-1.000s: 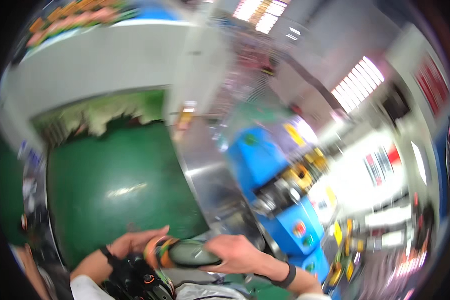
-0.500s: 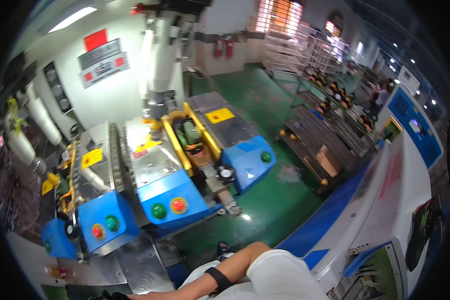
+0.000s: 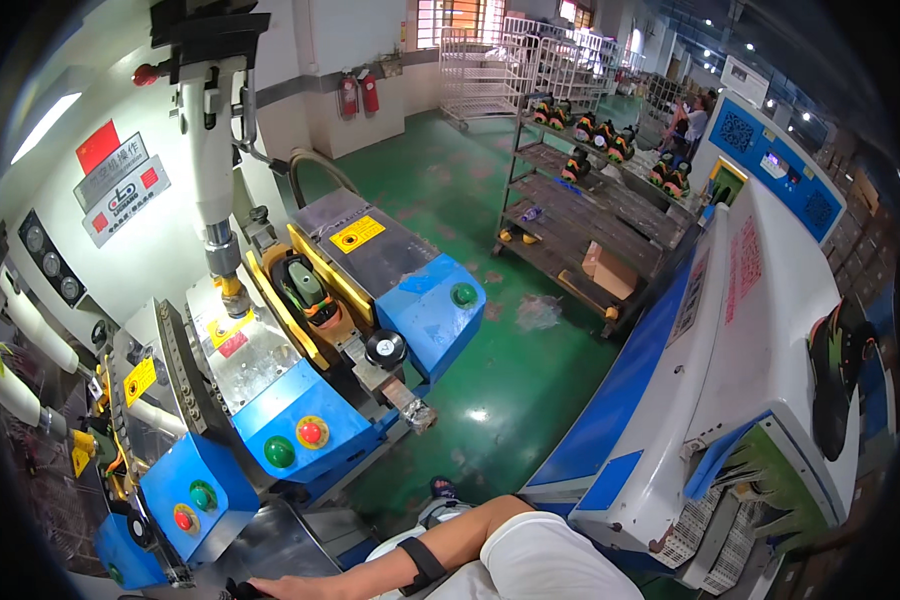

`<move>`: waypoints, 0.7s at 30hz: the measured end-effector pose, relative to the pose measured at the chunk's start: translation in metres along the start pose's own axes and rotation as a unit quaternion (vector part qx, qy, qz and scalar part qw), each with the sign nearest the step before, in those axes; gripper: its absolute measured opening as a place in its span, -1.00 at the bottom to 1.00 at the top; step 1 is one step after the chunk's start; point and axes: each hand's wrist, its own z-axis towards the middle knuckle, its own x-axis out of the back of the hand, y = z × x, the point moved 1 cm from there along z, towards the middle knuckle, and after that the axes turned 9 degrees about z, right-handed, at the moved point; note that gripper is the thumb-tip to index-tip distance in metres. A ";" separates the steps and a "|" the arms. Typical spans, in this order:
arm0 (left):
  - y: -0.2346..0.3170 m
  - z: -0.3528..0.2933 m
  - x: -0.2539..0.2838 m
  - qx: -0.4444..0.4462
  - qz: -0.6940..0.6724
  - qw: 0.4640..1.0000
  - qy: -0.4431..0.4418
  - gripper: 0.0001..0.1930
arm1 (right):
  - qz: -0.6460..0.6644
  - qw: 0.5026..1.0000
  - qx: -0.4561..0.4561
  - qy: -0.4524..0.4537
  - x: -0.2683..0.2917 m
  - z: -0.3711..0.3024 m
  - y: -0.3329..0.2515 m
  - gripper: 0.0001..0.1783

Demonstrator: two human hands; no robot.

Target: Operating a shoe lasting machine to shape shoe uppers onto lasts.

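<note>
My right forearm, with a black band around it, reaches leftward along the bottom of the view. My right hand (image 3: 280, 587) is at the lower edge, beside a small black thing (image 3: 238, 590) whose kind I cannot make out. Its fingers are mostly hidden, so their grip does not show. A steel surface (image 3: 275, 545) lies just beyond this hand. My left hand is out of view. Farther off, a dark shoe with green and orange parts (image 3: 305, 285) sits between yellow side plates (image 3: 290, 310) of a blue-fronted machine (image 3: 305, 410).
Green and red push buttons (image 3: 310, 432) stick out of the machine's front. At right a white and blue machine (image 3: 730, 330) carries a black shoe (image 3: 838, 375). A rack (image 3: 610, 215) with several shoes stands at the back on the green floor.
My view has turned to the right, so the machines at left appear shifted leftward, and the picture is sharper. My right forearm keeps nearly the same pose, with more of the hand showing.
</note>
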 end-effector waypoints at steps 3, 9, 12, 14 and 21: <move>-0.002 -0.005 0.019 -0.029 -0.025 0.999 0.016 -0.21 | -0.031 0.999 -0.040 -0.013 -0.004 0.002 0.011 -0.22; -0.001 -0.016 0.049 -0.084 -0.064 0.994 0.035 -0.21 | -0.061 0.994 -0.088 -0.015 -0.013 0.009 0.007 -0.28; -0.001 -0.021 0.060 -0.110 -0.075 0.990 0.046 -0.21 | -0.097 0.988 -0.119 -0.028 -0.015 0.017 0.005 -0.28; -0.001 -0.026 0.068 -0.128 -0.087 0.986 0.056 -0.21 | -0.096 0.988 -0.111 -0.043 -0.016 0.023 0.006 -0.28; -0.005 -0.063 0.092 -0.209 -0.132 0.962 0.112 -0.20 | -0.080 0.982 -0.143 -0.096 -0.019 0.030 0.020 -0.19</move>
